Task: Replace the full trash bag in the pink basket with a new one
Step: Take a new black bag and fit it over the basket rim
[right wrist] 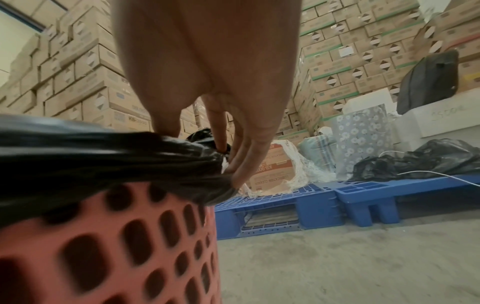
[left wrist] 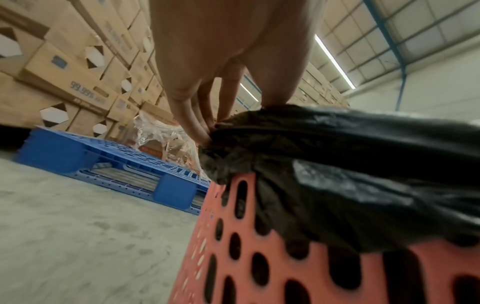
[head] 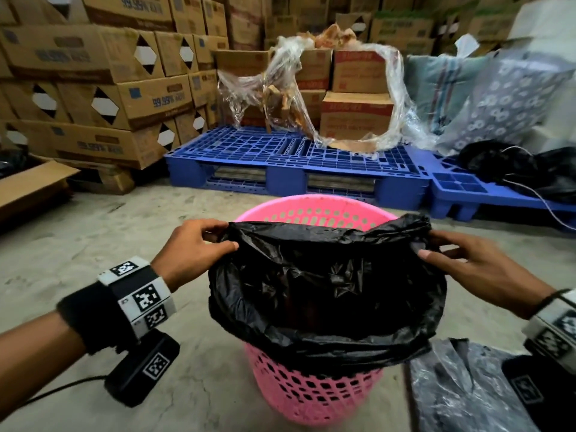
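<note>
Standing over a bare concrete floor (head: 93, 244) in a warehouse, I log stacked cardboard cartons (head: 93, 73) along the left and back walls. Blue plastic pallets (head: 280, 160) lie behind the work spot; one carries more cartons draped in loose clear plastic wrap (head: 280, 82). A crumpled black bag (head: 514, 169) and a white cable lie on the right pallet. Floor to the left and front of the basket is open; at lower right a grey plastic-wrapped bundle (head: 452, 388) lies just beside the basket.

The pink basket (head: 311, 397) stands upright on the floor between my hands. A black trash bag (head: 327, 291) sits in its mouth, its near edge folded over the front rim, its far edge raised, the far pink rim bare behind it.

My left hand (head: 193, 247) pinches the bag's left edge between thumb and fingers (left wrist: 192, 123). My right hand (head: 480, 266) pinches the right edge likewise, fingers (right wrist: 246, 156) curled into gathered plastic.
</note>
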The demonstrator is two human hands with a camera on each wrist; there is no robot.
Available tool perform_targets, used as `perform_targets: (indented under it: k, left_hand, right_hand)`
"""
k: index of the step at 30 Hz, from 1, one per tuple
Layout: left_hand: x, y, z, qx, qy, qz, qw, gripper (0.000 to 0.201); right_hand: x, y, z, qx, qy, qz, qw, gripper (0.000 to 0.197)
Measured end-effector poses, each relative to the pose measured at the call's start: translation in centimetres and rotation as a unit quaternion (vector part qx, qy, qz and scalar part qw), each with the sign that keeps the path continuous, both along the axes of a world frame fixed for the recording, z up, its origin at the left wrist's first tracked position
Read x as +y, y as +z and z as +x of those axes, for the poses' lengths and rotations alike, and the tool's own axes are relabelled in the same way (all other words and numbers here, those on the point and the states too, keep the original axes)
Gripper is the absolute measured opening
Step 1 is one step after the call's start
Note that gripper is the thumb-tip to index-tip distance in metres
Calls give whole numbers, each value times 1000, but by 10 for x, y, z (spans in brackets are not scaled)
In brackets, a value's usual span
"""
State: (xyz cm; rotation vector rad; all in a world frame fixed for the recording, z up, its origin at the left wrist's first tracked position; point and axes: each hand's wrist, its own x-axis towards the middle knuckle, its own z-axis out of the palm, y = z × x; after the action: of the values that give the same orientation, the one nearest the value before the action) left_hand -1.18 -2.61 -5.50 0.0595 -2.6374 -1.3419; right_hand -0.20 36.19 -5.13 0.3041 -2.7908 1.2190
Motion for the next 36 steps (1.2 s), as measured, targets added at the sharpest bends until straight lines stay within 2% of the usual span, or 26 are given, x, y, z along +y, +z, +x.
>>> perform_targets:
  k: [3, 5, 9, 13, 16, 21, 23, 25, 28, 31, 33, 34, 36]
  left_hand:
    - [0, 0, -17, -6, -14, -3, 1000, 33]
    - [-1, 0, -26, -15, -21, 8, 1000, 42]
    - [-10, -5, -36, -38, -29, 31, 998, 52]
    - [-14, -15, -37, -21, -48, 54, 997, 55]
    - [-12, -16, -33, -3, -72, 63, 995, 59]
    - [-20, -3, -36, -39, -100, 88, 990, 57]
    - [-19, 9, -31, -26, -95, 31, 995, 50]
    - [-13, 22, -16, 15, -112, -60, 992, 43]
    - [5, 42, 12, 44, -231, -157, 959, 38]
    - [28, 46, 35, 19, -366, -229, 902, 59]
    - [45, 41, 45, 29, -414, -299, 859, 72]
    - [51, 37, 48, 33, -432, -332, 838, 71]
    - [61, 29, 51, 45, -464, -379, 800, 53]
  right_hand:
    - [-4, -3, -15, -21, -2, 7, 1000, 39]
    - [-6, -5, -26, -27, 4, 23, 999, 40]
    - [-11, -2, -45, -63, 6, 23, 998, 33]
    - [-12, -1, -64, -122, -25, -10, 992, 27]
    - [-15, 1, -76, -131, -51, 24, 990, 20]
    - [-16, 1, -77, -180, -79, 62, 979, 28]
    - [-12, 3, -70, -205, -115, 35, 971, 30]
    - [-11, 5, -51, -233, -145, -38, 961, 27]
    - [-15, 5, -14, -279, -141, -128, 941, 32]
    - [-26, 10, 23, -340, -91, -134, 926, 42]
    - [-36, 15, 42, -373, -48, -101, 921, 45]
    - [-39, 16, 46, -380, -23, -66, 922, 46]
    - [-38, 21, 49, -332, 12, 28, 943, 46]
